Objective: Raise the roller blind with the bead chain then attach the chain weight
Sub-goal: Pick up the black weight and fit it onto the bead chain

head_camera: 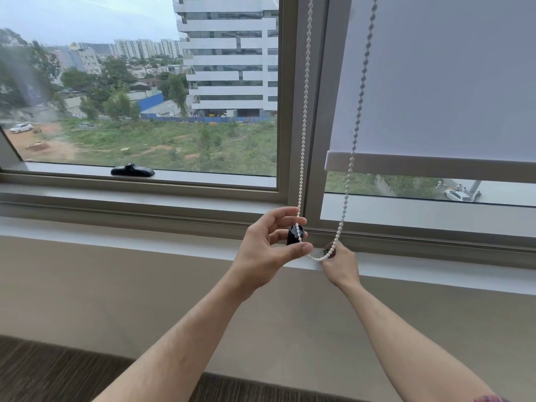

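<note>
Left hand (268, 245) reaches up from a nearly straight forearm, palm turned toward the camera's right, fingers curled loosely with thumb and fingertips pinching a small black chain weight (295, 235); the upper fingers arch above it. Against that weight lies the white bead chain (303, 117), which climbs straight up from the fingertips along the window frame (293, 97). Below the thumb the chain sags in a short loop to the right hand (340, 264), whose knuckles face the camera, its fingers closed on the chain with something small and dark. From there the far strand rises across the roller blind (452, 82), whose bottom bar (435, 166) hangs above both hands.
</note>
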Demonstrator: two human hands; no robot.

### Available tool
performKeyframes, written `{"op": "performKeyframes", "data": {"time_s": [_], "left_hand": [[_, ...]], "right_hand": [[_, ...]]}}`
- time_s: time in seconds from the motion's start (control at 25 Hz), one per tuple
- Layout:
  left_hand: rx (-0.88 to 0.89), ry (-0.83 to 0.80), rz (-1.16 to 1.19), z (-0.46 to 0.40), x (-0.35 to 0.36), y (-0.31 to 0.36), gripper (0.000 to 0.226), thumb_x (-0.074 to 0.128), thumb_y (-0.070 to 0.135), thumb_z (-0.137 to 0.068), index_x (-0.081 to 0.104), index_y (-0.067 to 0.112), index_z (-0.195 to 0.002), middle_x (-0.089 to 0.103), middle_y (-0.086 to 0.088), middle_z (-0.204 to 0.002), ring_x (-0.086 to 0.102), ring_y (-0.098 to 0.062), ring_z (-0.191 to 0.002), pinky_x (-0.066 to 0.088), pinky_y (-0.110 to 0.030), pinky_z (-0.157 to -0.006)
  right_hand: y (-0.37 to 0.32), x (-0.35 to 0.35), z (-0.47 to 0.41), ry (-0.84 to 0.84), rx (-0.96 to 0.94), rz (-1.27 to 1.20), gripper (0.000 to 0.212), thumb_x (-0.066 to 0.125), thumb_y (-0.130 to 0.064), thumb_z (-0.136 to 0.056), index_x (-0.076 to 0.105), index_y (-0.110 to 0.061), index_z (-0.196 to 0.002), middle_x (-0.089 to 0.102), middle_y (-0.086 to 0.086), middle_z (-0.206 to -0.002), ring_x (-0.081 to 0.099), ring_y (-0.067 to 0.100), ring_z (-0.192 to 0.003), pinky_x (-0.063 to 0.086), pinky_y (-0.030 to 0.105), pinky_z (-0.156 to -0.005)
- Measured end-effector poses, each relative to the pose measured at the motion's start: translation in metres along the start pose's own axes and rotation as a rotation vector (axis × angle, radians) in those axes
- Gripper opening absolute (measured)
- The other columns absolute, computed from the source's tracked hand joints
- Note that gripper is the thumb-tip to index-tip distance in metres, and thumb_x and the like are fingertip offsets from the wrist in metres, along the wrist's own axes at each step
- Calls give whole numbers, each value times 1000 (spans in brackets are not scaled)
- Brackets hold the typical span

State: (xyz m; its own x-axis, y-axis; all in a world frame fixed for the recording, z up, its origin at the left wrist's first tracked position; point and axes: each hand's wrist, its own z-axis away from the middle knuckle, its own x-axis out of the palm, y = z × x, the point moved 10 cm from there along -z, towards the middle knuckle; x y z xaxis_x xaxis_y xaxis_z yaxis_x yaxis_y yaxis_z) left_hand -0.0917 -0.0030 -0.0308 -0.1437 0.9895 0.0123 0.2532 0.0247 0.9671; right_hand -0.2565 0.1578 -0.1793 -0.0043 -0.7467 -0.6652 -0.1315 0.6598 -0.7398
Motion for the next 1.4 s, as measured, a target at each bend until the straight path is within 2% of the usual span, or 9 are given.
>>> {"op": "performKeyframes", "data": {"time_s": [0.2, 0.32, 0.44, 0.6, 0.72, 0.8, 0.92, 1.04, 1.4], "left_hand": [[-11, -25, 21, 1, 7, 1, 58, 82, 1, -71, 60, 20, -122, 70, -5, -115, 68, -22, -96, 58, -46, -85], [-26, -21, 35, 0, 7, 0, 58, 81, 0, -72, 59, 19, -122, 71, -4, -114, 67, -19, -91, 58, -51, -85], [-40, -11, 64, 0, 7, 0, 59, 80, -2, -72, 58, 17, -124, 70, -6, -115, 68, -19, -91, 57, -55, -85], [-50, -16, 85, 0, 9, 0, 58, 80, -2, -73, 58, 16, -124, 71, -4, -114, 68, -19, -90, 56, -57, -85], [-52, -18, 83, 0, 10, 1, 57, 79, -2, -74, 57, 15, -124, 70, -7, -114, 67, -20, -88, 56, -58, -85], [-55, -21, 73, 0, 10, 1, 55, 79, -2, -75, 57, 15, -123, 69, -9, -114, 68, -21, -87, 56, -58, -85], [-52, -37, 58, 0, 12, 3, 54, 79, 0, -75, 58, 17, -121, 68, -12, -116, 69, -24, -91, 56, -56, -84], [-49, -50, 53, 1, 12, 4, 55, 79, 0, -75, 58, 16, -123, 69, -13, -115, 69, -25, -92, 56, -55, -84], [-55, -98, 62, 9, 11, 11, 56, 80, 1, -75, 56, 16, -124, 72, -10, -109, 68, -21, -87, 55, -57, -83]], "right_hand": [[-45, -30, 22, 21, -53, -420, 17, 76, -14, -80, 64, -12, -92, 67, -4, -80, 64, 15, -77, 49, 17, -63], [-88, -50, 38, -45, -198, -610, 26, 68, -4, -88, 67, -14, -112, 67, -5, -88, 64, 9, -81, 51, 11, -71], [-124, -77, 55, -57, -343, -688, 27, 62, -1, -92, 68, -15, -114, 71, 0, -92, 67, 6, -82, 57, 24, -78], [-143, -104, 74, -5, -448, -689, 20, 69, -6, -89, 60, -10, -106, 73, 15, -96, 73, 28, -89, 57, 53, -82], [-152, -111, 88, -51, -504, -708, 22, 72, -10, -85, 58, -15, -101, 72, 18, -99, 72, 33, -92, 53, 63, -81], [-161, -113, 97, -96, -549, -699, 23, 73, -10, -82, 59, -20, -97, 73, 18, -98, 71, 36, -89, 56, 59, -78], [-173, -113, 104, -126, -601, -669, 26, 74, -9, -79, 60, -24, -94, 73, 15, -98, 69, 38, -84, 54, 38, -71], [-180, -113, 108, -166, -647, -647, 28, 75, 0, -79, 63, -19, -94, 73, 7, -100, 68, 27, -82, 51, 26, -72], [-191, -111, 111, -316, -663, -587, 23, 75, 5, -79, 68, -9, -95, 73, 12, -99, 69, 16, -84, 56, 32, -81]]}}
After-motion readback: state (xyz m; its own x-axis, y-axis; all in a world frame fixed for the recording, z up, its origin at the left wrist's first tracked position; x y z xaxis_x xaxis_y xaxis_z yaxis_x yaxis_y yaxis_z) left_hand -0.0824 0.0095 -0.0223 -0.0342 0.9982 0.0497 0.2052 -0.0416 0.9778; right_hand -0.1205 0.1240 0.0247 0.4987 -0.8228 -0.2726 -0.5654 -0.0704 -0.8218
